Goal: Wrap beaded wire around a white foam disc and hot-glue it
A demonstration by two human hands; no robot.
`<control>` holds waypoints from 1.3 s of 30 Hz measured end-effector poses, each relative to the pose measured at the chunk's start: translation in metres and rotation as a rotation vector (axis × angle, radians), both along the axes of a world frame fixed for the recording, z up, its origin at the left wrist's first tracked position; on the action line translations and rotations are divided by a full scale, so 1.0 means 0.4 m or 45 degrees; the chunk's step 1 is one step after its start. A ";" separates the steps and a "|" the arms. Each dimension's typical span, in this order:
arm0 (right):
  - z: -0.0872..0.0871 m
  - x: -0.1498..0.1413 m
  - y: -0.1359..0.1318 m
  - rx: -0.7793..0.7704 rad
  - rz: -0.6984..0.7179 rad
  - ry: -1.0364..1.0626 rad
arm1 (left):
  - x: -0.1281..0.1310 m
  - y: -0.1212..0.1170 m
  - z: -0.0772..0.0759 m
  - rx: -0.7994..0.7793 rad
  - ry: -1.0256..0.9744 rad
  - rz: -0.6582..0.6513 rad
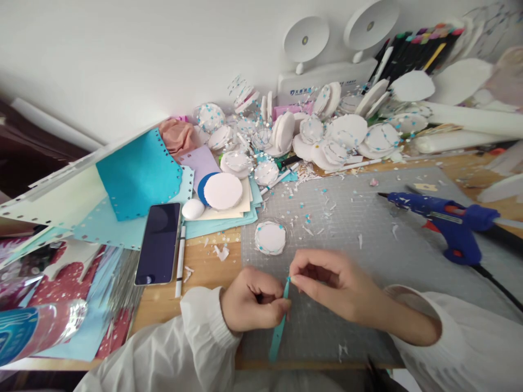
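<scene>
Teal tweezers (279,337) are gripped in my left hand (255,299), tip pointing away from me above the grey cutting mat. Thumb and forefinger of my right hand (327,277) are pinched together at that tip, on a tiny blue piece (289,279) whose exact shape is too small to make out. Just beyond my hands, a white paper disc (271,238) ringed with thin wire and small blue bits lies flat on the mat.
A blue hot glue gun (445,215) lies at the right, its cord trailing off. Wired paper discs (310,130) crowd the back below a white lamp (306,39). On the left are a phone (158,244), a marker (180,261), coloured paper (139,174) and a bottle (41,329).
</scene>
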State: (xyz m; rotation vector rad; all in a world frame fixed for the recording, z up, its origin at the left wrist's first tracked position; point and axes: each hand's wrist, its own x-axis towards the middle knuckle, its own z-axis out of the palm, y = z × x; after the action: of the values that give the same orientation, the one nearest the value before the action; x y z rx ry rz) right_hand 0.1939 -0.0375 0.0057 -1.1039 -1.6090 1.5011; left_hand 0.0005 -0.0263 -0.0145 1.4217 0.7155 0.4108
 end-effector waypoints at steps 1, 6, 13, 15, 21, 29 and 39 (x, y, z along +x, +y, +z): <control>-0.001 0.000 -0.001 -0.009 0.000 0.002 | 0.000 0.000 0.000 -0.006 0.000 -0.006; -0.004 0.001 -0.005 -0.072 -0.003 0.002 | 0.001 0.002 0.004 -0.014 0.010 -0.016; -0.004 0.001 -0.006 -0.130 0.017 0.027 | 0.001 0.002 0.004 -0.023 0.009 -0.023; -0.003 0.001 -0.006 -0.134 0.018 0.027 | 0.001 0.001 0.003 -0.016 0.012 -0.021; 0.000 0.002 -0.005 -0.148 0.027 0.020 | 0.000 0.001 0.002 -0.016 0.025 -0.030; -0.005 -0.001 -0.004 -0.182 0.002 0.042 | -0.002 0.003 0.002 0.006 0.050 -0.029; -0.002 0.015 0.000 -0.122 -0.166 -0.004 | 0.009 0.006 0.003 -0.138 0.024 0.049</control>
State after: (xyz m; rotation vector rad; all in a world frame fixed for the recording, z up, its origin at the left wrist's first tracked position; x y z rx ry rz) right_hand 0.1997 -0.0374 0.0051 -1.2398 -1.4505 1.5043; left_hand 0.0041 -0.0238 -0.0133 1.3131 0.7702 0.3836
